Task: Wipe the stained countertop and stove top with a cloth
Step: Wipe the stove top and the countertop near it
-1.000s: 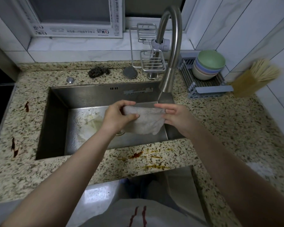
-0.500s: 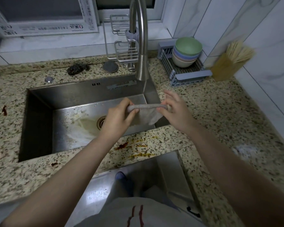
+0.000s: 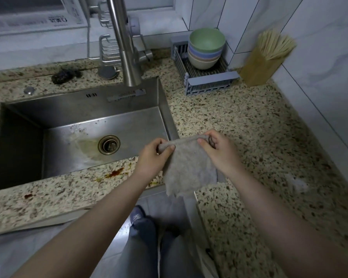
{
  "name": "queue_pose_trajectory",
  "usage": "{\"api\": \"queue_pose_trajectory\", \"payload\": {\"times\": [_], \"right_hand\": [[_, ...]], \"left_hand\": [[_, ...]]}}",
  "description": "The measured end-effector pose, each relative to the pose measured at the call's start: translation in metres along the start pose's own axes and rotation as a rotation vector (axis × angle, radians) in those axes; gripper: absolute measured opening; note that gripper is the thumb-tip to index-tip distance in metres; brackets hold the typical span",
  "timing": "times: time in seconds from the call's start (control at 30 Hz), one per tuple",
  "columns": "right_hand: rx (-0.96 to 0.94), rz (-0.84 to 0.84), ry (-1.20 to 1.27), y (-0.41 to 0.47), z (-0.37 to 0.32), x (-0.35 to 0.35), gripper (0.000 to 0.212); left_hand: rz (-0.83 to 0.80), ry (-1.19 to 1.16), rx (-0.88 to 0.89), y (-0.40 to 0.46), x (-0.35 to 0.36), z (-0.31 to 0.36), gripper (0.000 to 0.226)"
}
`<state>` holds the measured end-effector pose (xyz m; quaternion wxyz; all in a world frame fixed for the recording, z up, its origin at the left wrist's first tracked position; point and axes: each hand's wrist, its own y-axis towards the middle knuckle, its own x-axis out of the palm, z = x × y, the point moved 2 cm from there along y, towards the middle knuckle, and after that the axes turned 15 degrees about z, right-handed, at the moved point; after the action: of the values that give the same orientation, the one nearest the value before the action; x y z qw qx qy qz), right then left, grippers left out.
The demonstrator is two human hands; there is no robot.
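- The person's legs in grey-blue trousers (image 3: 143,247) and one blue shoe (image 3: 136,214) show on the floor, in front of the inner corner of the countertop (image 3: 239,117).
- The left hand (image 3: 153,157) pinches the left end of the upper edge of the grey cloth (image 3: 187,169); its thumb and fingers are curled round the rolled edge.
- The right hand (image 3: 219,151) grips the right end of the same edge, with the thumb on the near side and the fingers bent behind the cloth.
- The cloth hangs down between both hands, above the front edge of the countertop, just beside the near right corner of the sink (image 3: 129,125). Its lower end hangs free over the inner corner of the countertop.
- Dark red and yellow stains (image 3: 114,174) lie on the front strip of the countertop, between the sink and the front edge, to the left of the left hand. A smaller red spot (image 3: 28,196) lies further left on the same strip.
- The steel sink has a round drain (image 3: 109,144) in its bottom, with a yellowish mark around it.
- Behind the sink stands the tall faucet (image 3: 125,49), with a wire rack (image 3: 109,51) beside it and a dark scouring pad (image 3: 65,75) near the back edge.
- At the far right, stacked bowls (image 3: 206,50) sit on a grey drying rack (image 3: 209,83), and a holder with chopsticks (image 3: 265,57) stands against the wall tiles.
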<state>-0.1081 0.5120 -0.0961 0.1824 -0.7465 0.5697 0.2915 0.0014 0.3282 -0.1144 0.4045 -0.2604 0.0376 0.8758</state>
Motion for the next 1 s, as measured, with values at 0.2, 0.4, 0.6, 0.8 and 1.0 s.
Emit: {"api": "queue_pose_trajectory", "payload": {"times": [0.2, 0.4, 0.6, 0.8, 1.0], "right_hand": [[-0.050, -0.124, -0.484, 0.039, 0.055, 0.061, 0.065], [-0.193, -0.073, -0.599, 0.023, 0.068, 0.112, 0.079], [-0.222, -0.023, -0.789, 0.022, 0.073, 0.131, 0.094], [-0.271, -0.053, -0.809, 0.013, 0.069, 0.144, 0.097], [-0.292, -0.021, -0.737, -0.011, 0.054, 0.163, 0.072]], "left_hand": [[0.142, 0.182, 0.000, 0.033, 0.035, -0.011, 0.036], [0.259, 0.124, 0.044, 0.028, 0.023, -0.036, 0.022], [0.338, 0.097, 0.070, 0.037, -0.008, -0.060, 0.022], [0.408, 0.065, 0.098, 0.046, -0.048, -0.090, 0.022], [0.460, 0.033, 0.070, 0.046, -0.081, -0.112, 0.021]]}}
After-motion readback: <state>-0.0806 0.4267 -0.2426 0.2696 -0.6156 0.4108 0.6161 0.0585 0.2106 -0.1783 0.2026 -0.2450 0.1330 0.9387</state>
